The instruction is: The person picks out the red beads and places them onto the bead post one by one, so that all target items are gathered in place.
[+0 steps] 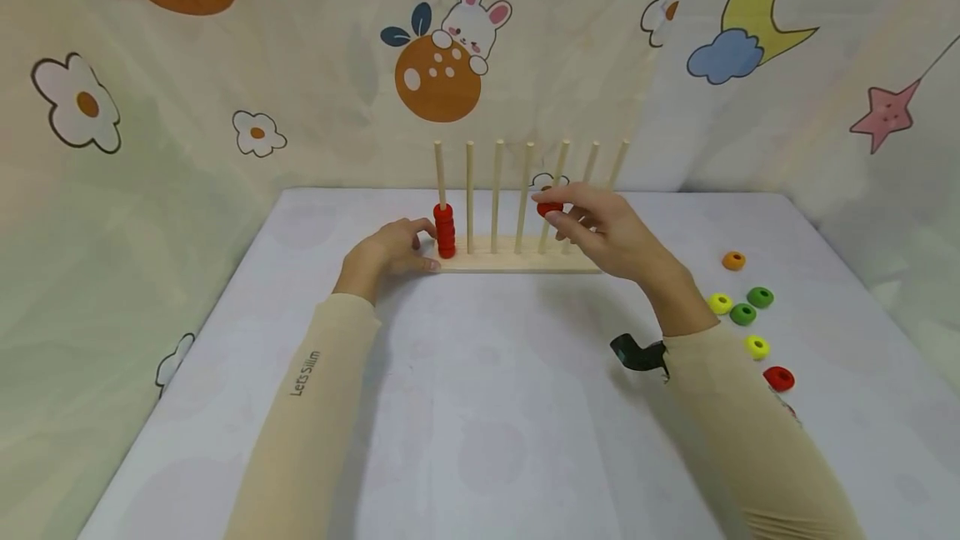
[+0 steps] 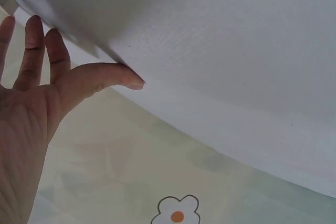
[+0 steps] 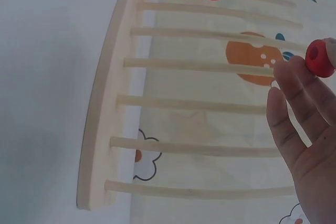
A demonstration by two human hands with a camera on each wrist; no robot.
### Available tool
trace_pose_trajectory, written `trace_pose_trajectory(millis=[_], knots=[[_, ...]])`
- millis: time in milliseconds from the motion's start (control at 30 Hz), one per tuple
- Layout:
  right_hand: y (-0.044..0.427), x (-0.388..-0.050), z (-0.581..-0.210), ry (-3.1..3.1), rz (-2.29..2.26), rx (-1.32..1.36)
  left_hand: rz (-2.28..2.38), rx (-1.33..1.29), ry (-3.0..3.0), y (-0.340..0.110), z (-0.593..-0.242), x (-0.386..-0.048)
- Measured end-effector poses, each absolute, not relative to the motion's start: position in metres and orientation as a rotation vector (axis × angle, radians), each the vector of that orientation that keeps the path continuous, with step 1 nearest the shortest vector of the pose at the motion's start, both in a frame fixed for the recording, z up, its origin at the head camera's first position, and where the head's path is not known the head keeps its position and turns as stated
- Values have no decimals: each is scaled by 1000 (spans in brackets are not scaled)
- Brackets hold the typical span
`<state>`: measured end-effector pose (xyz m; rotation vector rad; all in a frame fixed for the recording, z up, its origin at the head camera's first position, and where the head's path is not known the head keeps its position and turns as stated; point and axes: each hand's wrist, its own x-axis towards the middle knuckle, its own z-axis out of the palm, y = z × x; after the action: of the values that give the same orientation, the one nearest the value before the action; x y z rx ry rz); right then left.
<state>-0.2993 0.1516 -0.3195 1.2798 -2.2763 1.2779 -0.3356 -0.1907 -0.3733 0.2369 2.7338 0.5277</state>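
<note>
A wooden peg rack (image 1: 517,263) with several upright pegs stands on the table. A stack of red beads (image 1: 445,232) sits on its leftmost peg. My left hand (image 1: 390,247) is at the rack's left end, thumb near the front of the base and fingers beside the bead stack. In the left wrist view its thumb and fingers (image 2: 34,51) are spread. My right hand (image 1: 603,227) pinches a red bead (image 3: 319,59) between thumb and finger, raised in front of the pegs right of the middle. The bead's hole shows in the right wrist view.
Loose beads lie on the table at the right: an orange bead (image 1: 733,261), yellow beads (image 1: 757,347), green beads (image 1: 761,297) and a red bead (image 1: 779,378). A black strap (image 1: 637,352) sticks out from my right wrist. A patterned cloth (image 1: 330,65) hangs behind the rack.
</note>
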Motion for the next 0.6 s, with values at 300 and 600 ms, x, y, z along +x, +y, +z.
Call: trace_pose_trajectory(millis=[300,600], knots=[[135,-301,-316,-2372,1206,1209,558,226,2733,-191,-374,-335],[117,-305,-313,-2335,1198,1201,534,279,2745,-192,-376,-338]])
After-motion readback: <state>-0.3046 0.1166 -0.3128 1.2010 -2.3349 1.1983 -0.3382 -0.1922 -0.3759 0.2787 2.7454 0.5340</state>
